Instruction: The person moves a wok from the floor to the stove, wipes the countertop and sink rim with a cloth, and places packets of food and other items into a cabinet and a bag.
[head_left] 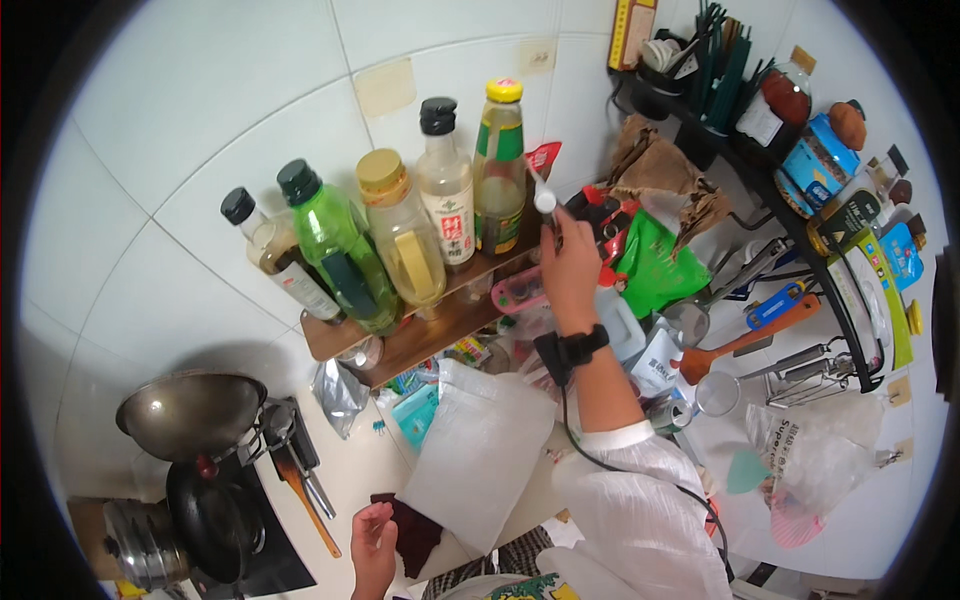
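Observation:
My right hand [570, 262] reaches over the wooden two-tier rack [330, 340], its fingers closed on a small white plastic piece [544, 199] with a thin stem. It is just right of the tall bottle with a yellow cap [500, 165]. Also along that top shelf stand a white-labelled bottle [445, 200], a jar with a tan lid [405, 250], a green bottle [335, 245] and a dark-capped bottle [280, 260]. My left hand [372, 540] is low at the front, open with slightly curled fingers, beside a dark red cloth [420, 535] and a white bag [470, 450].
A steel wok [188, 410], black pan [210, 510] and pot [135, 540] occupy the left, by a wooden spatula [305, 505]. A black shelf [700, 140] with jars spans the back right. Below it crowd a green bag [655, 265], orange spatula [705, 358] and translucent bags [830, 450].

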